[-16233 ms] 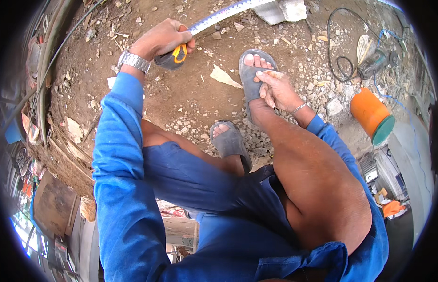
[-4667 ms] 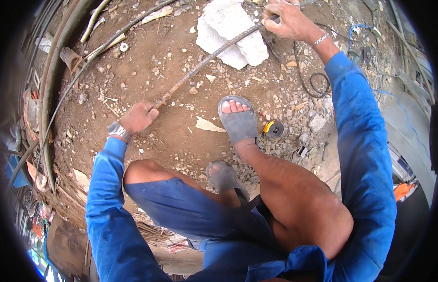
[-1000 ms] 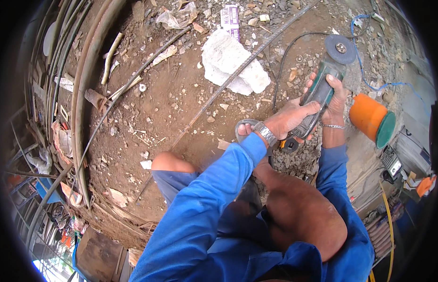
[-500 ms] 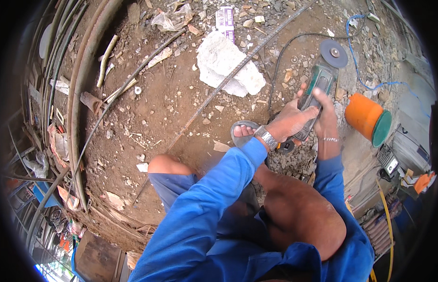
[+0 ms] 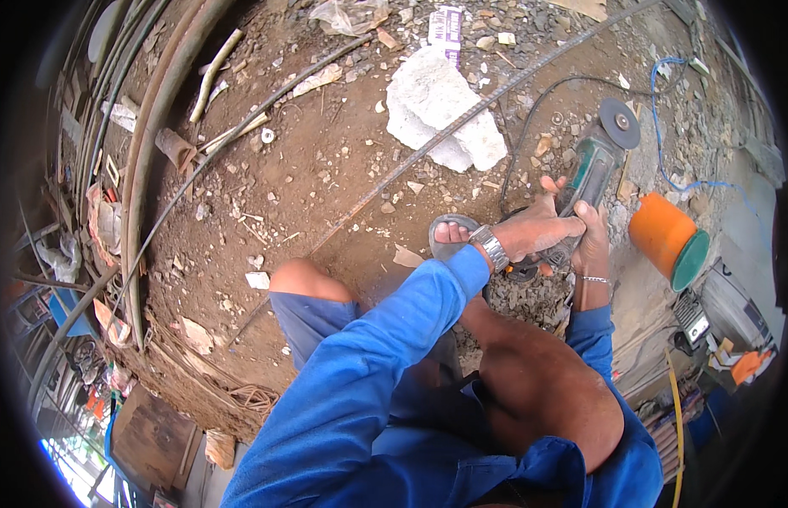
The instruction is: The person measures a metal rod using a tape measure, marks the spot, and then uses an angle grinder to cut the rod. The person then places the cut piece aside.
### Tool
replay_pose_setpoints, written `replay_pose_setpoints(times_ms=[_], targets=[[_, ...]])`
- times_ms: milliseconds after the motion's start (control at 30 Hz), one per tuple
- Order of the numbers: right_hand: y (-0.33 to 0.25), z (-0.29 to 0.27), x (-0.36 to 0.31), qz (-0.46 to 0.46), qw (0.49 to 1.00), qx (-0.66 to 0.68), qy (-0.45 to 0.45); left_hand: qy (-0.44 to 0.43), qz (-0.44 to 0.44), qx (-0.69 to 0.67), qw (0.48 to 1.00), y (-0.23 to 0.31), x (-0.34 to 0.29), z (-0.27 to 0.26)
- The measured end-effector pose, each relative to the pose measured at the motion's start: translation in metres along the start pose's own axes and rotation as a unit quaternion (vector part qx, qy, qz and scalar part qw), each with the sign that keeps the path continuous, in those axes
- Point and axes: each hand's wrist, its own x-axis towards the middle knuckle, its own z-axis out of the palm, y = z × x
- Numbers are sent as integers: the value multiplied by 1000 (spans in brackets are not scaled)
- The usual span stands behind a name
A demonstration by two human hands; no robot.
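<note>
While the person crouches over bare dirt, both hands close on a green grinder [image 5: 590,173] lying to the right of the sandalled foot [image 5: 449,235]. The left hand [image 5: 542,227], with a metal watch [image 5: 494,248] at its wrist, reaches across the body and wraps around the grinder's body near the rear, fingers curled tight. The right hand [image 5: 590,239], a thin bracelet at its wrist, grips the same tool from below and behind, also closed. The grinder's grey disc [image 5: 619,123] points away from the person, just above the ground, and its black cord [image 5: 529,118] loops up and back over the dirt. A long rebar [image 5: 428,152] runs diagonally across the ground, passing over a white stone block [image 5: 440,110] and ending near the foot. An orange cylinder [image 5: 665,237] with a green end lies on its side just right of the hands. Rusty bars and pipes [image 5: 148,161] curve along the left edge.
</note>
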Motion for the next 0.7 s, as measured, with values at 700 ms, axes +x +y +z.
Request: replay_pose_setpoints(times_ms=[700], targets=[[-18,11,1,-67,982,-174,-16,210,62,330,918,-17,-77,-18]])
